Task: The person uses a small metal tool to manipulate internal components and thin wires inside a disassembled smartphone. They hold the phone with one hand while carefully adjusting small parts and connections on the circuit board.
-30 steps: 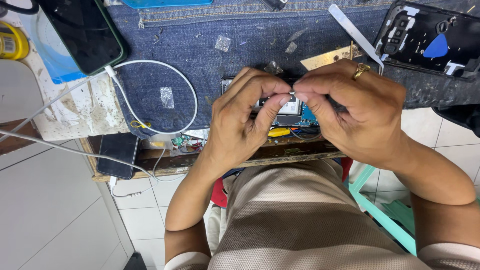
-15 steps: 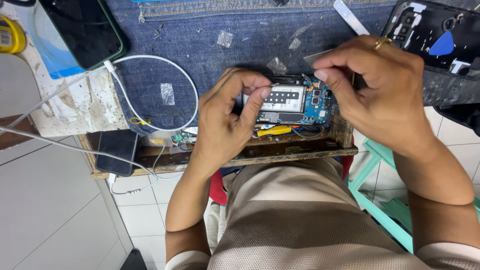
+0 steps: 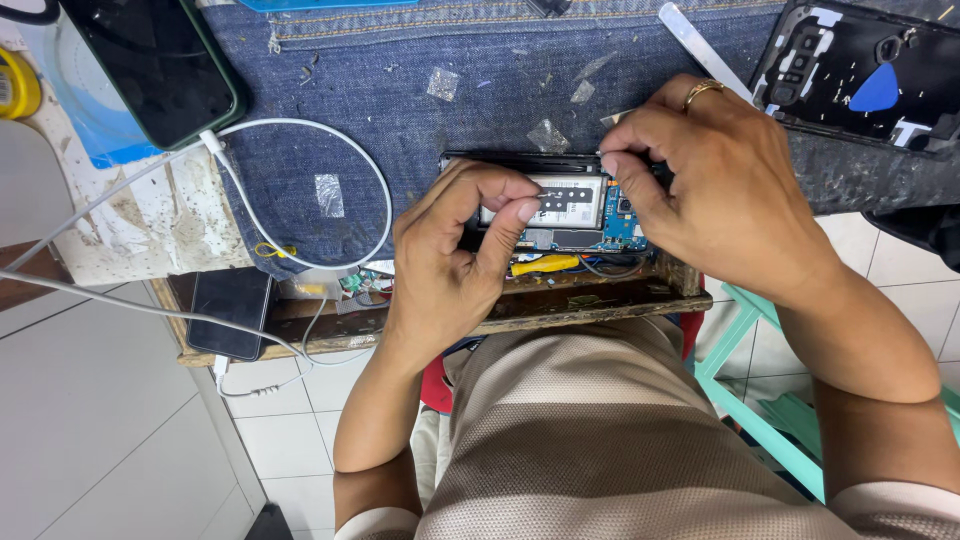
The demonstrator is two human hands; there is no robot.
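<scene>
Head view: opened phone (image 3: 570,210) lies on the denim-covered surface (image 3: 400,60), back cover (image 3: 860,70) already off. Left hand (image 3: 450,260) pins it down; right hand (image 3: 720,190) pinches something small at its edge, board unremoved.

Right hand (image 3: 715,185): it was pinched close with the left one a second ago. Now it sits further right, over the open phone's (image 3: 575,205) right end.
Left hand (image 3: 455,260): its fingertip now presses on the phone's middle.
Phone: more of its inside shows.
</scene>
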